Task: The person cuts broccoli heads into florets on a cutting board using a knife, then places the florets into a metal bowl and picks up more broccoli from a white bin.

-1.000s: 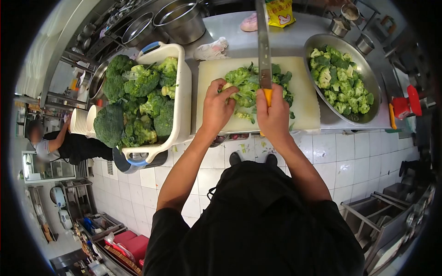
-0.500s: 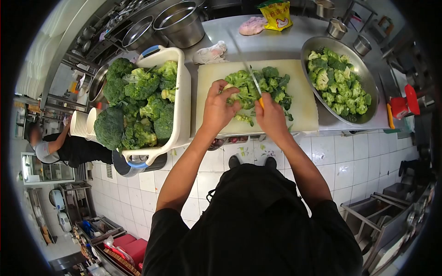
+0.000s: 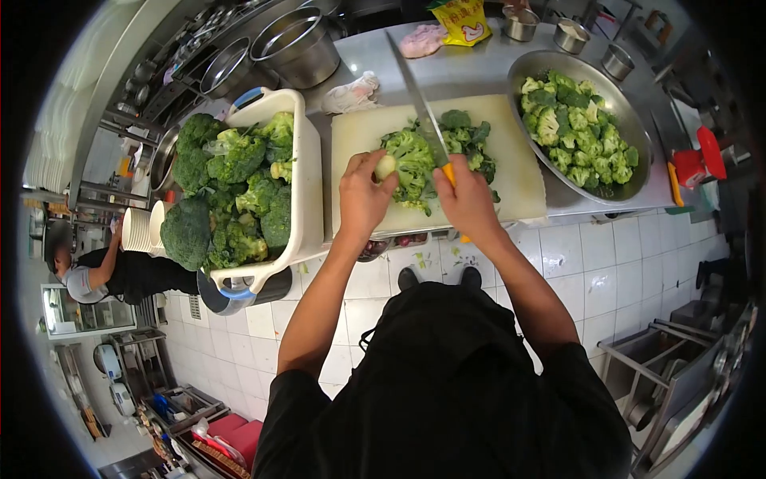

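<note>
Nearby, tub, bowl, left hand half-curled, apparently pinching broccoli, right hand clenching knife across board

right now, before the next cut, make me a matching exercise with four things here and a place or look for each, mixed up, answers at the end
Things
1. knife
2. tub
3. bowl
4. bag

Places and looks
A. right of the board, holding florets
B. yellow, next to a pink cloth
C. gripped in the right hand
D. left of the board, heaped with broccoli heads

Right pairs: 1-C, 2-D, 3-A, 4-B
</note>
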